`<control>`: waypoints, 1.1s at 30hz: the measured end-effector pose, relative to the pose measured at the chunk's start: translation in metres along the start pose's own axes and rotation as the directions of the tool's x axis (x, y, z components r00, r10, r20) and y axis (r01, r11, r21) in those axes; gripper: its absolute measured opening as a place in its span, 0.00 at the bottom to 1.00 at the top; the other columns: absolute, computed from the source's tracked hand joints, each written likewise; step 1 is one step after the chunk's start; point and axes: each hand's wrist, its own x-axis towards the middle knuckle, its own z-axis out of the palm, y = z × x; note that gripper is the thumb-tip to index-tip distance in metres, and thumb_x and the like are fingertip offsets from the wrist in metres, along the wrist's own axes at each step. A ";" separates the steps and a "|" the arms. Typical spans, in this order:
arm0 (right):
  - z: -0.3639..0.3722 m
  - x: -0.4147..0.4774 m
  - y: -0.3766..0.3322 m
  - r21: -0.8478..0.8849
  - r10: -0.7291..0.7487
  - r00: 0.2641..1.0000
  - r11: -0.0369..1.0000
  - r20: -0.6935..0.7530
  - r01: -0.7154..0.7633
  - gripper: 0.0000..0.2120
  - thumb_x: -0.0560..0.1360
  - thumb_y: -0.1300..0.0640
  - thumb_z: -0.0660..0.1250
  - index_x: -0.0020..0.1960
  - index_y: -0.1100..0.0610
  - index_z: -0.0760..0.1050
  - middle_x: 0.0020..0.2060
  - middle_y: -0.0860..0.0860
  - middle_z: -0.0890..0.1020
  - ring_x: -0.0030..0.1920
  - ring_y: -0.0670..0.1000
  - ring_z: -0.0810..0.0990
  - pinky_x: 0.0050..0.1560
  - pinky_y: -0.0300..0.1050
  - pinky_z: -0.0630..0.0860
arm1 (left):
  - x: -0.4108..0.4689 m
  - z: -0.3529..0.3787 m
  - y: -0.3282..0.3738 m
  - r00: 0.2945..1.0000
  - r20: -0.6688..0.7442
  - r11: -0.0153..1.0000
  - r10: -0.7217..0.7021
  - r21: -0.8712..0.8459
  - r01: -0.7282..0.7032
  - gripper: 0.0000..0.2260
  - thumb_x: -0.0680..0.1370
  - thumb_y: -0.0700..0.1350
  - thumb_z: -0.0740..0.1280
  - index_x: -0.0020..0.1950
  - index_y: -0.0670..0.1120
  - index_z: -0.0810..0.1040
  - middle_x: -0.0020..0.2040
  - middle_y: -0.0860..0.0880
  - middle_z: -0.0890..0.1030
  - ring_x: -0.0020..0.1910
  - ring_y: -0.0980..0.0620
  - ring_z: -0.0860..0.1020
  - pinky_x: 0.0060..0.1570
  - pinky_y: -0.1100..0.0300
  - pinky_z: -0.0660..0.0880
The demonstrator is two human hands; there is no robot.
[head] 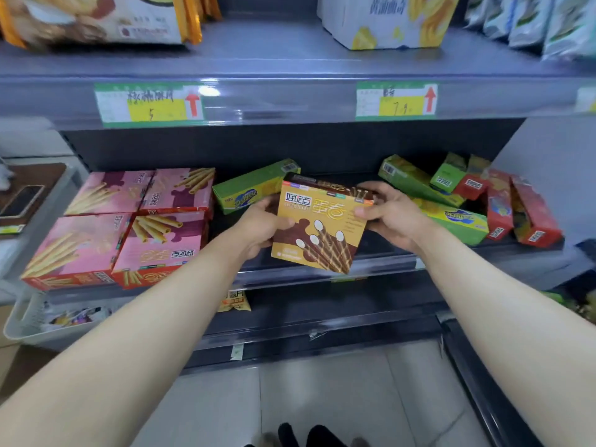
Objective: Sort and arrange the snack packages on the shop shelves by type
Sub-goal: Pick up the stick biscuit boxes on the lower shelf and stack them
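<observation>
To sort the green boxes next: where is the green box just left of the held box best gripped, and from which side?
Probably grip the green box across its narrow width near mid-length, from the front and above: it lies slanted, long side outward, barcode end raised behind.

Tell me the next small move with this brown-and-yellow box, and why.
Probably lower the brown-and-yellow box, held by left hand and right hand, onto the bare shelf just right of the pink boxes: both picture rolled sticks; green boxes and red boxes clutter the far right.
</observation>
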 end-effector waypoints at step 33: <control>-0.211 -0.030 -0.035 -0.198 -0.059 0.970 0.980 -0.238 0.011 0.17 0.80 0.52 0.60 0.66 0.57 0.72 0.60 0.50 0.79 0.62 0.50 0.76 0.58 0.45 0.72 | 0.019 0.216 0.029 0.976 -0.033 0.973 0.213 -0.081 -0.215 0.26 0.71 0.31 0.70 0.65 0.47 0.68 0.56 0.50 0.78 0.50 0.51 0.79 0.41 0.52 0.79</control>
